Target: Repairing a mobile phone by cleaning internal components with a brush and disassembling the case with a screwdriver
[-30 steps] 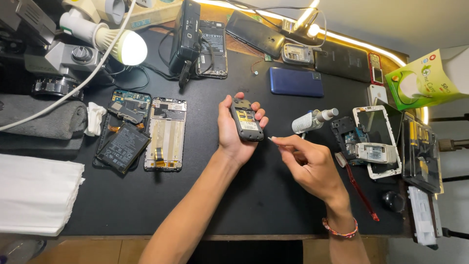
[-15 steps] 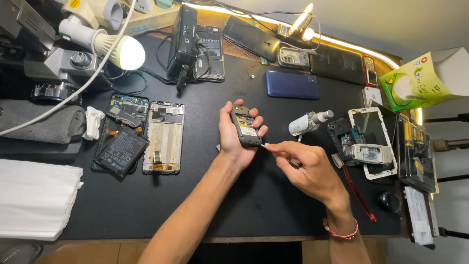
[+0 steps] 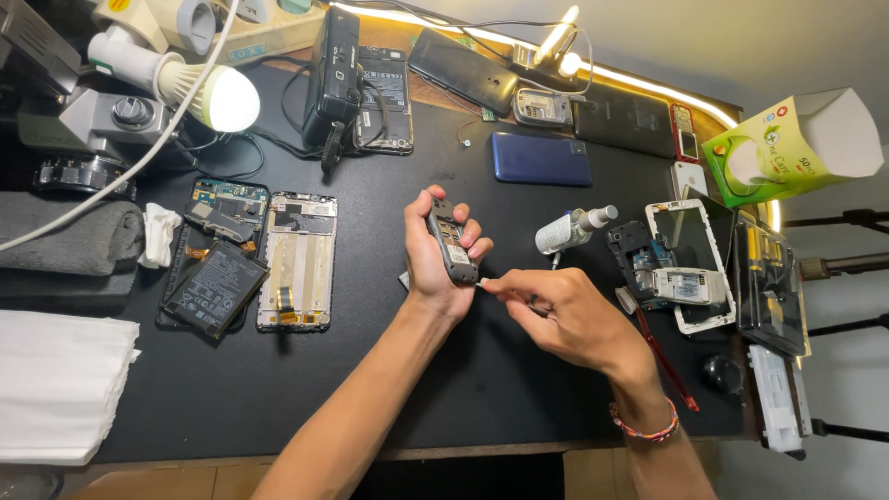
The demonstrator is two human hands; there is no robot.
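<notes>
At nine o'clock on the black work mat lie a loose battery and an opened smartphone frame. At centre the left hand has its fingers clamped around a small opened handset, held upright off the mat. At its four o'clock the right hand pinches a thin tool, tip at the handset's lower edge. Judging by this, the prying step is under way; next calls for steady leverage.

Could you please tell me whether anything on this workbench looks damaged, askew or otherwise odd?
Nothing looks spilled. The small grey handset in the left hand has its back off, innards bare. Left of it, a silver phone frame and a black flat battery lie dismantled, the battery askew.
</notes>
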